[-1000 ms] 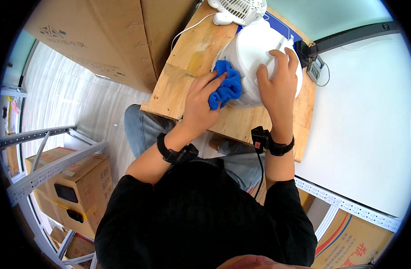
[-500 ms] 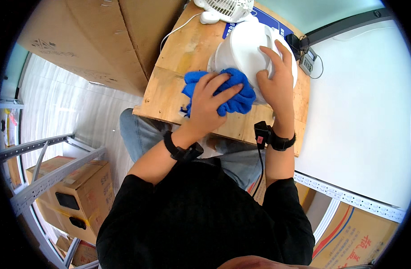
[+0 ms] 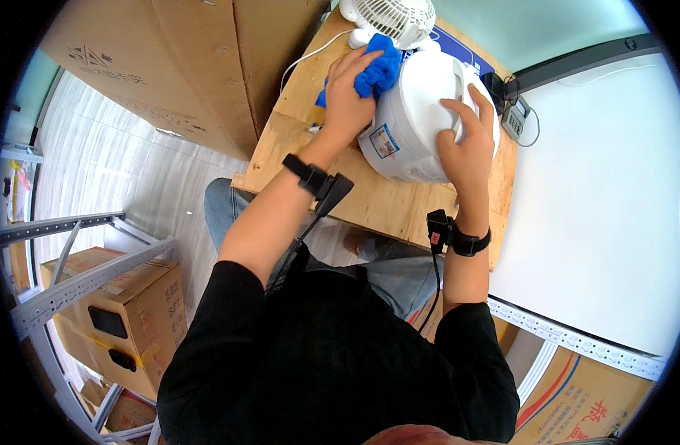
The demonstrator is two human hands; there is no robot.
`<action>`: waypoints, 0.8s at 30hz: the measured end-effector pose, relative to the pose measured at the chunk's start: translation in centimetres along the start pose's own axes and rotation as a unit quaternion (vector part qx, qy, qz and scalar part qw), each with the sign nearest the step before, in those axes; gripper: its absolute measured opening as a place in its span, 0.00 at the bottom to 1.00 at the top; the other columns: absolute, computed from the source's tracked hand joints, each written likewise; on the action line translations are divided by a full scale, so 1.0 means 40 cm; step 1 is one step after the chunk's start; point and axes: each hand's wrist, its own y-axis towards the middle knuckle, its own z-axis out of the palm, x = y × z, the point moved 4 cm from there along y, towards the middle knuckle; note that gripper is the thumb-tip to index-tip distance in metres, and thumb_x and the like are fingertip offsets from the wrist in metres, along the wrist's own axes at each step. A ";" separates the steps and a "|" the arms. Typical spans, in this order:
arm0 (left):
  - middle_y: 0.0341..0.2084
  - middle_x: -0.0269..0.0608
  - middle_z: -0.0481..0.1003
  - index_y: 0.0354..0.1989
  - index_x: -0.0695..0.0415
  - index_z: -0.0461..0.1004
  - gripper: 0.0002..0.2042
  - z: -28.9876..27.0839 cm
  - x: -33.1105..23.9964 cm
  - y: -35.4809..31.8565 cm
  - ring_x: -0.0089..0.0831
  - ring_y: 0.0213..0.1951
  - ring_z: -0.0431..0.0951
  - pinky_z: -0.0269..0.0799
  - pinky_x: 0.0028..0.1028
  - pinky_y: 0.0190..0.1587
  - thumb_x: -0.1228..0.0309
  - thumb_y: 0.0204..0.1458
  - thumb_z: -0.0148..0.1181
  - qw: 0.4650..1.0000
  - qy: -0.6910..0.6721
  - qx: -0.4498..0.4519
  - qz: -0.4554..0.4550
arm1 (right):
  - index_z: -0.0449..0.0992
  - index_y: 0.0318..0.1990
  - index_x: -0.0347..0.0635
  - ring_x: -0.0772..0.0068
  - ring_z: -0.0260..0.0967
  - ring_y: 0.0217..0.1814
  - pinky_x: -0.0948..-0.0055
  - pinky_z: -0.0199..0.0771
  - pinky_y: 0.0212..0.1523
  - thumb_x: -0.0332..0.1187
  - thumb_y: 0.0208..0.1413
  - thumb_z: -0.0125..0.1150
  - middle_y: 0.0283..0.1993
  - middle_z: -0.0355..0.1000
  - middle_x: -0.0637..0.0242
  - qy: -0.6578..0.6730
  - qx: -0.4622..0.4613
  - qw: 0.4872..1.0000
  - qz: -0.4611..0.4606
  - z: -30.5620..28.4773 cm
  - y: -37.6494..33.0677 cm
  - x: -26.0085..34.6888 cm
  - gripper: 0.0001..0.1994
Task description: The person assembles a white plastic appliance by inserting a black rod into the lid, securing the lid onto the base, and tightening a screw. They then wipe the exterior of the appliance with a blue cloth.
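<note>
A round white lidded container [image 3: 410,141] with a small blue-and-white label on its side stands on the wooden table, tilted in view. My left hand [image 3: 349,100] grips a bunched blue cloth [image 3: 381,65] and presses it against the container's far left side. On the lid, my right hand [image 3: 466,141] holds on near the raised handle, thumb and fingers bent around it. What lies under my right fingertips is partly hidden.
Behind the container sits a white fan [image 3: 395,18] with its cord. A grey handset-like device [image 3: 515,120] is by the wooden table [image 3: 370,204]'s right edge, beside a white board [image 3: 599,185]. A large cardboard box [image 3: 169,67] flanks the left; a metal shelf [image 3: 88,285] stands lower left.
My left hand has carried the blue cloth away from me, from the container's near left side to its far left side, uncovering the label. My right hand stays on the lid.
</note>
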 end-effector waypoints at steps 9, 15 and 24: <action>0.48 0.50 0.77 0.48 0.61 0.77 0.19 -0.009 -0.044 -0.035 0.47 0.52 0.76 0.69 0.34 0.57 0.88 0.46 0.55 0.996 -0.065 0.018 -0.054 | 0.82 0.42 0.48 0.45 0.71 0.58 0.61 0.76 0.51 0.24 0.38 0.55 0.65 0.65 0.49 0.014 -0.005 1.000 0.021 -0.009 -0.016 -0.010 0.19; 0.46 0.50 0.76 0.46 0.58 0.78 0.20 -0.074 -0.207 -0.178 0.51 0.51 0.74 0.67 0.40 0.57 0.83 0.41 0.58 0.995 -0.058 0.084 -0.019 | 0.82 0.42 0.48 0.46 0.70 0.60 0.61 0.75 0.52 0.24 0.38 0.55 0.65 0.65 0.49 0.021 0.003 0.999 0.024 -0.001 -0.013 -0.017 0.19; 0.54 0.53 0.67 0.55 0.51 0.74 0.31 -0.033 -0.170 -0.247 0.58 0.55 0.68 0.62 0.49 0.59 0.80 0.35 0.61 0.996 0.009 0.085 0.027 | 0.83 0.41 0.48 0.47 0.73 0.56 0.62 0.76 0.51 0.26 0.38 0.58 0.65 0.66 0.50 0.030 0.006 0.999 0.028 0.000 -0.006 -0.012 0.18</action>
